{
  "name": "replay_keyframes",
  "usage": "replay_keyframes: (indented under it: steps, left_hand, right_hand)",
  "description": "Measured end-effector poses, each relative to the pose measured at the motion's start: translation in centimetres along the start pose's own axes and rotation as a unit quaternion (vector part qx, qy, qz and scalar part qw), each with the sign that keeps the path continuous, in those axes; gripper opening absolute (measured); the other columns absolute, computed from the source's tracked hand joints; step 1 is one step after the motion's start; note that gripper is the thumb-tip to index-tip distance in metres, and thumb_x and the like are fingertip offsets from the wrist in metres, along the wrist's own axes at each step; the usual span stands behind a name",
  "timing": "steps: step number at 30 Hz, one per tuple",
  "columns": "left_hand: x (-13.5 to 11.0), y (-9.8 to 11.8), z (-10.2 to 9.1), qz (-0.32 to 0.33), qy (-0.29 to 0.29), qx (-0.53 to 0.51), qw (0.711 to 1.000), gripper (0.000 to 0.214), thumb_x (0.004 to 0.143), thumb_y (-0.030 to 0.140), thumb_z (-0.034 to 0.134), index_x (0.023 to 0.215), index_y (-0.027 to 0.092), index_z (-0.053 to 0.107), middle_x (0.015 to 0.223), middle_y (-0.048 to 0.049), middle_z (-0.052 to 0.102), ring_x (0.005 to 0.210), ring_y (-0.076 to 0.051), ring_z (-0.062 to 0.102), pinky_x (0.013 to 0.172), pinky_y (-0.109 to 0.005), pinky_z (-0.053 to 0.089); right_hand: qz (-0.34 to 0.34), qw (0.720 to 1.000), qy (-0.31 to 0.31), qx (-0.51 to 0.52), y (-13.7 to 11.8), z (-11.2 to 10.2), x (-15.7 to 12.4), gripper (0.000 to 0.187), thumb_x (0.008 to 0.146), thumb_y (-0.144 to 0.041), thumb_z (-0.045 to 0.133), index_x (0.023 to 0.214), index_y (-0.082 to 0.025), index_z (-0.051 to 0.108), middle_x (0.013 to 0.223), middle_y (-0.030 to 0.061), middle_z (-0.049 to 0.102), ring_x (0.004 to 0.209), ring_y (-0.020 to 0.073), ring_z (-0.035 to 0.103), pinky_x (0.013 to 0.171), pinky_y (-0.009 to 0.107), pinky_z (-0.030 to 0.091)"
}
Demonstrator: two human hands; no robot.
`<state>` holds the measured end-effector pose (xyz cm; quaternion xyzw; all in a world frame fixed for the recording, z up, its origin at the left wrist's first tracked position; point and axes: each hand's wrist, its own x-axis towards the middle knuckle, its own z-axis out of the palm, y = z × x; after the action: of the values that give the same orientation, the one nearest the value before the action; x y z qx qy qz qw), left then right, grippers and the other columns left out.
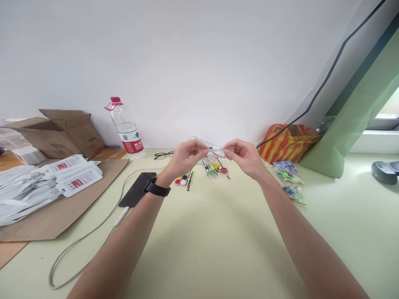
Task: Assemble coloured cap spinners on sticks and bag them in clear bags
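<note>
A small clear plastic bag [215, 167] hangs above the table between my two hands, with blue, yellow, green and red plastic pieces inside. My left hand [190, 154] pinches the top edge of the bag at its left corner. At the right corner, my right hand [242, 156] grips the same edge between thumb and fingers. On the table just left of the bag lie several small round discs [181, 181] in red, yellow, white and black. Beside them rest thin coloured sticks [189, 181]. A black watch band circles my left wrist.
A black phone [137, 190] with a white cable lies by my left forearm. Further left are a water bottle [127, 128], a cardboard box [62, 135] and white lanyards with badges [77, 178]. Filled bags [288, 174] and a striped bag [288, 143] stand at right. Glasses [162, 155] lie behind.
</note>
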<state>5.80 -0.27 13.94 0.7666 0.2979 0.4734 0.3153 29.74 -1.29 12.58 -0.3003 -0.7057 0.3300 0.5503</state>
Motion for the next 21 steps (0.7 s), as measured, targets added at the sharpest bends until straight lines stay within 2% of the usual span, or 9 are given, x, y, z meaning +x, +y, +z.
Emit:
replay_keyframes:
  steps: [3, 8, 13, 17, 21]
  left_hand:
    - [0.0, 0.2, 0.0, -0.014, 0.013, -0.043, 0.999, 0.020, 0.089, 0.035, 0.073, 0.097, 0.016, 0.074, 0.092, -0.0084, 0.074, 0.088, -0.020, 0.072, 0.080, -0.032, 0.056]
    - [-0.1, 0.3, 0.0, -0.023, 0.043, -0.093, 0.994, 0.014, 0.085, 0.030, 0.075, 0.088, 0.017, 0.079, 0.087, -0.0078, 0.076, 0.090, -0.022, 0.073, 0.083, -0.033, 0.056]
    - [-0.3, 0.4, 0.1, -0.029, 0.060, -0.082, 0.994, 0.021, 0.079, 0.037, 0.083, 0.084, 0.017, 0.080, 0.086, -0.0088, 0.078, 0.086, -0.023, 0.072, 0.078, -0.034, 0.057]
    - [-0.2, 0.4, 0.5, -0.026, 0.056, -0.076, 0.995, 0.032, 0.075, 0.039, 0.088, 0.097, 0.017, 0.078, 0.088, -0.0076, 0.076, 0.081, -0.020, 0.071, 0.075, -0.031, 0.057]
    - [-0.1, 0.3, 1.2, -0.011, 0.038, -0.066, 0.997, 0.034, 0.079, 0.039, 0.085, 0.104, 0.016, 0.080, 0.094, -0.0096, 0.077, 0.087, -0.021, 0.070, 0.079, -0.033, 0.057]
  right_hand:
    - [0.009, 1.000, 0.008, 0.014, -0.1, -0.1, 0.0, 0.029, 0.083, -0.047, 0.079, 0.098, -0.022, 0.076, 0.088, 0.0052, 0.070, 0.081, 0.0198, 0.063, 0.074, 0.035, 0.052]
    - [0.009, 0.999, 0.017, 0.038, -0.2, -0.3, -0.1, 0.017, 0.086, -0.038, 0.075, 0.091, -0.024, 0.082, 0.087, 0.0054, 0.072, 0.081, 0.0203, 0.062, 0.077, 0.037, 0.052]
    - [-0.001, 0.999, -0.001, 0.036, -0.8, -0.5, -0.2, 0.014, 0.083, -0.034, 0.073, 0.089, -0.026, 0.083, 0.096, 0.0072, 0.071, 0.090, 0.0229, 0.063, 0.079, 0.038, 0.052]
    - [-0.011, 1.000, -0.002, 0.010, -1.1, -0.4, -0.3, 0.017, 0.083, -0.040, 0.076, 0.090, -0.024, 0.080, 0.093, 0.0067, 0.070, 0.090, 0.0231, 0.064, 0.081, 0.038, 0.053]
    - [-0.009, 0.999, -0.009, -0.037, -1.2, 0.1, -0.2, 0.030, 0.085, -0.045, 0.077, 0.106, -0.024, 0.073, 0.095, 0.0058, 0.069, 0.091, 0.0225, 0.064, 0.083, 0.037, 0.053]
